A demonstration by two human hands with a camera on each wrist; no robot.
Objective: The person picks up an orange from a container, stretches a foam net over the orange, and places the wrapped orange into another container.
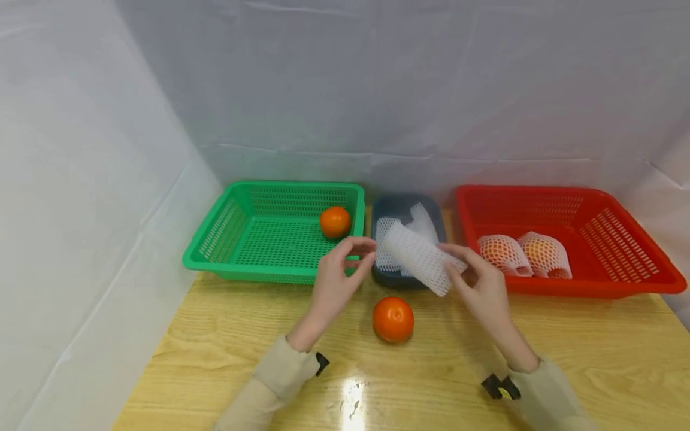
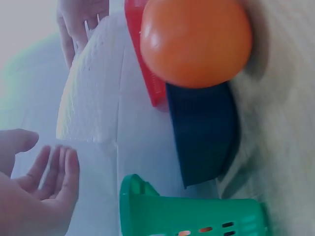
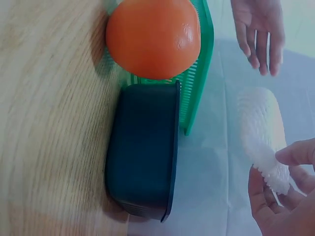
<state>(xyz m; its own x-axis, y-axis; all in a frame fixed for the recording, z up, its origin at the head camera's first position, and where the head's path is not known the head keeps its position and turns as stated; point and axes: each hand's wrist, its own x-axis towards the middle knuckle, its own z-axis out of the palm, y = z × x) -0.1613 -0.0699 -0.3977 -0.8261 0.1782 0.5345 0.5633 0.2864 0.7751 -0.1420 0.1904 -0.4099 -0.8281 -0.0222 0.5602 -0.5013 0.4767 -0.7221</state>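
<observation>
A white foam fruit net (image 1: pixel 417 254) is pinched at one end between the thumb and fingers of my right hand (image 1: pixel 481 287). It hangs tilted in front of the dark blue bin (image 1: pixel 381 279). My left hand (image 1: pixel 336 278) is close to the net's other end, apart from it, with fingers loosely bent and nothing in them; the left wrist view shows that gap beside the left hand (image 2: pixel 44 189). On the table below, between both hands, sits an orange round fruit (image 1: pixel 393 319). More white nets (image 1: pixel 426 222) lie in the bin, partly hidden by the held one.
A green basket (image 1: pixel 275 275) on the left contains one orange fruit (image 1: pixel 335 222). To the right, a red basket (image 1: pixel 593 287) holds two fruits in foam nets (image 1: pixel 544 254). White sheeting (image 1: pixel 323 90) rises behind the wooden table (image 1: pixel 431 383) and along its left side.
</observation>
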